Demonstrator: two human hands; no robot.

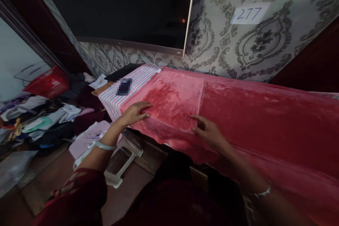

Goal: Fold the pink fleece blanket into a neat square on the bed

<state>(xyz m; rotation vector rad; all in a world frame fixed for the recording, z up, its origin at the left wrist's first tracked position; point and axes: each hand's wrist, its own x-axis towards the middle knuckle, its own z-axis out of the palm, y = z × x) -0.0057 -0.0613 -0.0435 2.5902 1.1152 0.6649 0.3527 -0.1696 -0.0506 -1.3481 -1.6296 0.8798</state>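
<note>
A red-pink plush cloth point(172, 95) lies spread as a rough rectangle with a lighter border, on top of a longer red plush cover point(259, 120). My left hand point(135, 113) rests at the cloth's near left corner, its thumb and fingers apart on the pile. At the near right corner is my right hand point(208, 130), with a gap between index finger and thumb, the fingertips touching the cloth. Its other fingers are curled partly out of sight. Beyond my left hand, a striped pink, white and grey cloth point(113, 97) covers the left end, with a blurred dark patch on it.
A large dark television screen point(119, 3) hangs over the surface, against patterned wallpaper point(212, 39) bearing a paper marked 277 point(249, 13). Piled clothes point(50, 123) and a red basket point(47, 83) are at left. A pink and white stool point(92, 137) stands below my left arm.
</note>
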